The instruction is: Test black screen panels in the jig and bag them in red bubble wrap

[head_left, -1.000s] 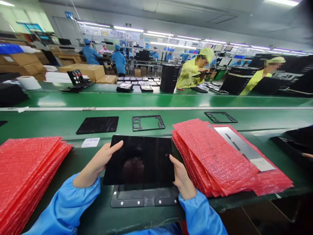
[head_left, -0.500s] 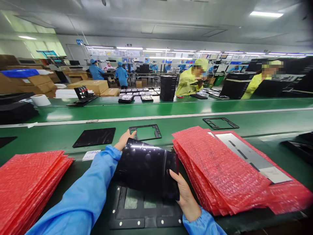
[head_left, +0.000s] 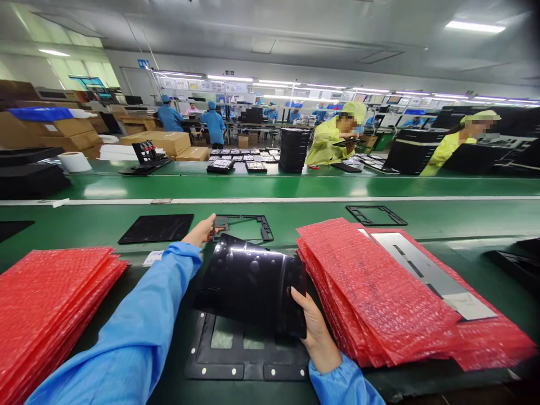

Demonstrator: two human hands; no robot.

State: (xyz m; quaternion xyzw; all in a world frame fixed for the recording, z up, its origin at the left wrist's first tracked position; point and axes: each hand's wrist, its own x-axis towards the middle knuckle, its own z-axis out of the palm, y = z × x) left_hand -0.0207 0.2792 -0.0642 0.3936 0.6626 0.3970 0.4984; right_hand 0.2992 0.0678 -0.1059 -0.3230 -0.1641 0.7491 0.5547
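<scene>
**Right hand (head_left: 318, 332) grips glossy black panel (head_left: 248, 287)**

The right hand clamps the panel's lower right edge, holding it tilted above a black fixture (head_left: 247, 360) at lower centre. The left hand (head_left: 201, 232) is open, its fingers at the edge of a black frame (head_left: 242, 225). Stacked red bubble-wrap bags (head_left: 371, 287) lie just right of the panel.

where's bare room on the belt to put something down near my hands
Bare green belt runs in a strip behind the open black frame, along the white stripe. Another patch lies between that frame and the right stack of red bubble bags. Nearest you it's crowded: left hand, right hand, black panel, and the fixture beneath.
</scene>
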